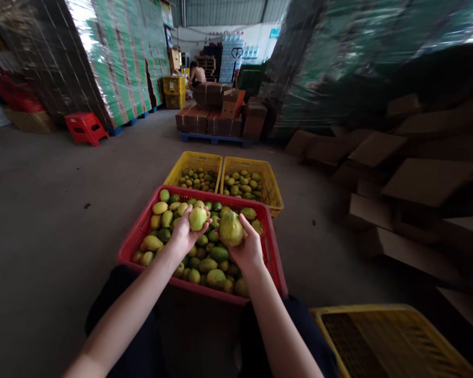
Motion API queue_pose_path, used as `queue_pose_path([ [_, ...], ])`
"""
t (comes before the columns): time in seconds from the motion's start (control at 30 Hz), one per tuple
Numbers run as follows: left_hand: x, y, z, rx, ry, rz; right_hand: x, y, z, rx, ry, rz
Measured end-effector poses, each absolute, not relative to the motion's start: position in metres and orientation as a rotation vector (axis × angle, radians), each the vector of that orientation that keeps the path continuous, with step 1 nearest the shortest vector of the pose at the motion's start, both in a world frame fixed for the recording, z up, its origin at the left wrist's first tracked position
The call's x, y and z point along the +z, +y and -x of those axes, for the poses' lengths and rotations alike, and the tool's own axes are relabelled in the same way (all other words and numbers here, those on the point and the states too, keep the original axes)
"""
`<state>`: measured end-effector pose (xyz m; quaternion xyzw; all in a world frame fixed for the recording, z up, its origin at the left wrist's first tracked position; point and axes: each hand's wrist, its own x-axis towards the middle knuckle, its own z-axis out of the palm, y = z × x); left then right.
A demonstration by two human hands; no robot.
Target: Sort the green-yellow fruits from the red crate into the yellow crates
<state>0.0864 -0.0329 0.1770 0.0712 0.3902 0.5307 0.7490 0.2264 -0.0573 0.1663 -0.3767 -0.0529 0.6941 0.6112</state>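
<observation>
Yellow-green lemons (207, 264) fill a red plastic crate (276, 257) between my knees. Over the crate, my left hand (184, 231) is closed around a small, roundish pale lemon (197, 218). Beside it, my right hand (249, 249) grips a larger, bumpy green-yellow lemon (231, 229), with the thumb on its right side. The two held fruits are a short gap apart, both above the pile. Some of the fingers are hidden behind the fruit.
Two yellow crates (274, 181) with lemons stand just beyond the red one. Another yellow crate (358, 311) is at lower right. Flattened cardboard boxes (425, 181) pile up on the right. A red stool (86, 127), a loaded pallet (215, 138) and a seated person (197, 74) are farther back.
</observation>
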Motion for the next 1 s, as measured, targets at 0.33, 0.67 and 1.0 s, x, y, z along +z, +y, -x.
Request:
queue_pose_path([
  [0.33, 0.18, -0.034, -0.085, 1.248, 0.843, -0.226, 0.168, -0.06, -0.225, 1.537, -0.038, 0.864],
  [0.67, 0.174, -0.031, -0.086, 1.167, 0.812, -0.059, 0.151, -0.055, -0.228, 1.64, 0.012, 0.874],
  [1.0, 0.179, -0.03, -0.088, 1.281, 0.96, -0.052, 0.158, -0.058, -0.222, 1.584, -0.05, 0.865],
])
